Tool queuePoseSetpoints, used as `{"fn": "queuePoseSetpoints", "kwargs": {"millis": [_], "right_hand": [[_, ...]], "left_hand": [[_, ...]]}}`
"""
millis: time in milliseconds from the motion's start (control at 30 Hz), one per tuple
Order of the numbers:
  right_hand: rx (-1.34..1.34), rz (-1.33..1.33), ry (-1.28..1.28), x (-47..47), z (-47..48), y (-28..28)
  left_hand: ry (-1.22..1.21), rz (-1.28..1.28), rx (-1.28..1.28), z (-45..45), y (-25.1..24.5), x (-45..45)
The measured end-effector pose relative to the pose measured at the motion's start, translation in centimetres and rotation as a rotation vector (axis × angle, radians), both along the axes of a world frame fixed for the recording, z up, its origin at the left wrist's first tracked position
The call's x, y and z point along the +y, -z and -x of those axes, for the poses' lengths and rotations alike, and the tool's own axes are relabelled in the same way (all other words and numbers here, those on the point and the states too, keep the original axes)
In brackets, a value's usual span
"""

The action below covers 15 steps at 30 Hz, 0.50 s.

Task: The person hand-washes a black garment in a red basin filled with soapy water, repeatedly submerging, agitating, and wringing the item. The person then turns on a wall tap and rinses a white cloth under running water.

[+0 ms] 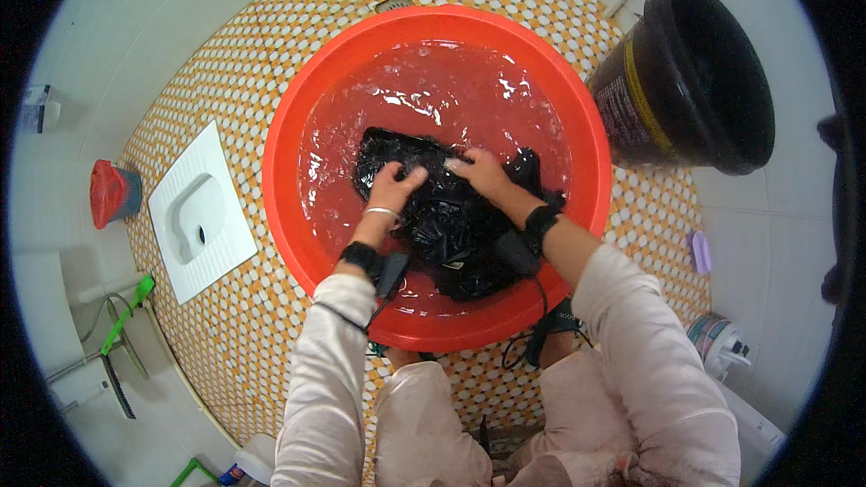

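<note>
Before me on the tiled floor stands a large red plastic basin (284, 210) holding water. A soaked black garment (446, 223) lies bunched in its lower middle, with a small pale tag showing. My left hand (394, 188) is on the garment's upper left part, thumb and fingers bent onto the fabric. Just right of it, my right hand (482, 174) touches the upper edge of the cloth, its fingertips partly blurred. Both hands seem to pinch the cloth. A black band with a dark device is on each wrist, and a pale bangle is on the left one.
A tall black bucket (619, 91) stands close to the basin's upper right. Left of the basin is a white squat toilet (237, 243), with a small bin (128, 194) beyond it. A green-handled brush (128, 311) is by the left wall. Cables hang near the basin's front rim.
</note>
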State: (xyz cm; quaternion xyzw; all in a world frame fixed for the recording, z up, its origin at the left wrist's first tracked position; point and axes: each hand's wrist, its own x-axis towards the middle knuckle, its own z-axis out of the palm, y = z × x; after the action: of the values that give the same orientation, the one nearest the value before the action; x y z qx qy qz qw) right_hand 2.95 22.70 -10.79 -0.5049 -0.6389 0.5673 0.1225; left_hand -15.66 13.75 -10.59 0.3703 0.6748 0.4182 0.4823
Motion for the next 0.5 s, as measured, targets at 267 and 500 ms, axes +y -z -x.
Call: {"fn": "queuePoseSetpoints", "kwargs": {"millis": [267, 500], "right_hand": [[0.435, -0.354, -0.032, -3.7, 3.8, -3.9], [0.012, -0.664, -0.5, -7.3, 5.5, -7.0]], "left_hand": [[-0.108, 0.23, 0.179, -0.4, 0.6, 0.6], [-0.466, 0.379, -0.251, -4.4, -3.5, -2.1]]}}
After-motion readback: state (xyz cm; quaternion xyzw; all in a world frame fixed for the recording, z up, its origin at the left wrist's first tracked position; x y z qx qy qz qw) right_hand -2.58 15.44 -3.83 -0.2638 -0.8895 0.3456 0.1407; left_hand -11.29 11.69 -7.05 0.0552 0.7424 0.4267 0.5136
